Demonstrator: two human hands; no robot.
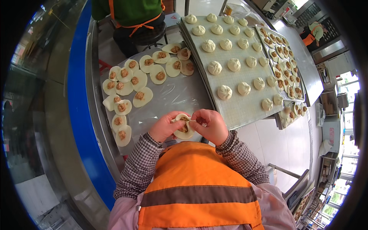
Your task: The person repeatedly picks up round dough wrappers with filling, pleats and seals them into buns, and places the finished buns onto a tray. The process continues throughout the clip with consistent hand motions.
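Note:
Between my hands, close in front of my orange apron (pixel 198 175), is a round dough wrapper (pixel 185 134) with brown meat filling showing in its middle. My left hand (pixel 165 126) cups the wrapper from the left, its thumb resting over the filling. With thumb and fingers, my right hand (pixel 211 125) pinches the wrapper's right edge. Past my left hand, dough rounds topped with filling (pixel 143 97) lie on a plastic-covered metal tray (pixel 175 96). Pleated buns (pixel 224 92) stand in rows on the lined tray (pixel 238 112) to the right.
Another tray of filled dough rounds (pixel 287 67) lies farther right, beside a steel table (pixel 304 63). A blue edge strip (pixel 79 100) runs along the left. One person in a green top (pixel 135 13) sits across from me; another person (pixel 314 31) works at the far right.

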